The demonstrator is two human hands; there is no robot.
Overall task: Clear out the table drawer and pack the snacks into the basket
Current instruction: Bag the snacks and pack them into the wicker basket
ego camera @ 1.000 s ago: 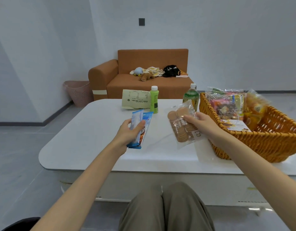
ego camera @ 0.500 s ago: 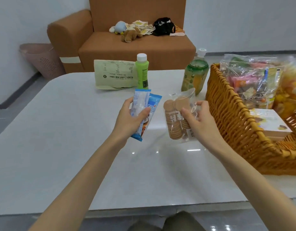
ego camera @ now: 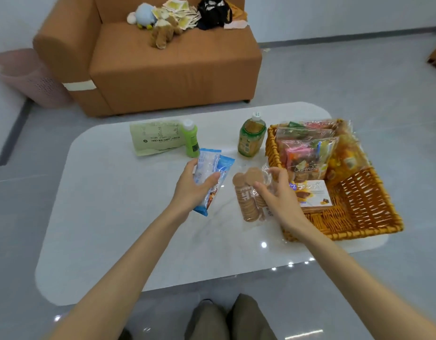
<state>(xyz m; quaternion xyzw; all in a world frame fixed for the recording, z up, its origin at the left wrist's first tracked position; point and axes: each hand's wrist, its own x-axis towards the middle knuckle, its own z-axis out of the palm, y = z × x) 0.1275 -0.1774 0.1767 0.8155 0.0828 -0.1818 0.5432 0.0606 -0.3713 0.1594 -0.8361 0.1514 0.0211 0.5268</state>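
Head view, both hands over the table (ego camera: 109,217).

Left hand (ego camera: 190,190): we note a closed grip on two blue packets (ego camera: 213,177), thumb across the front and fingers curled behind. The packets are held side by side and tilted, over the middle of the table. We cannot tell whether their lower ends touch the top.

Right hand (ego camera: 278,195): thumb and fingertips pinch a clear biscuit bag (ego camera: 247,202) near its top. The bag holds stacked round biscuits and hangs just beside the basket's left wall, between the two hands (contact with the table not resolvable).

Basket (ego camera: 374,209): wicker, at the right end of the table. Inside, snack bags (ego camera: 305,155) lean in the far half and a flat box (ego camera: 312,192) lies against the left wall, partly behind the right hand.

Far edge of the table: a tea bottle (ego camera: 251,136) stands upright just beside the basket's far left corner. A green bottle (ego camera: 190,141) stands upright to its left, touching a pale green pouch (ego camera: 155,138) lying flat.

Beyond the table: an orange sofa (ego camera: 163,65) with plush toys (ego camera: 143,17) on the seat, and a pink bin (ego camera: 28,77) at its left.
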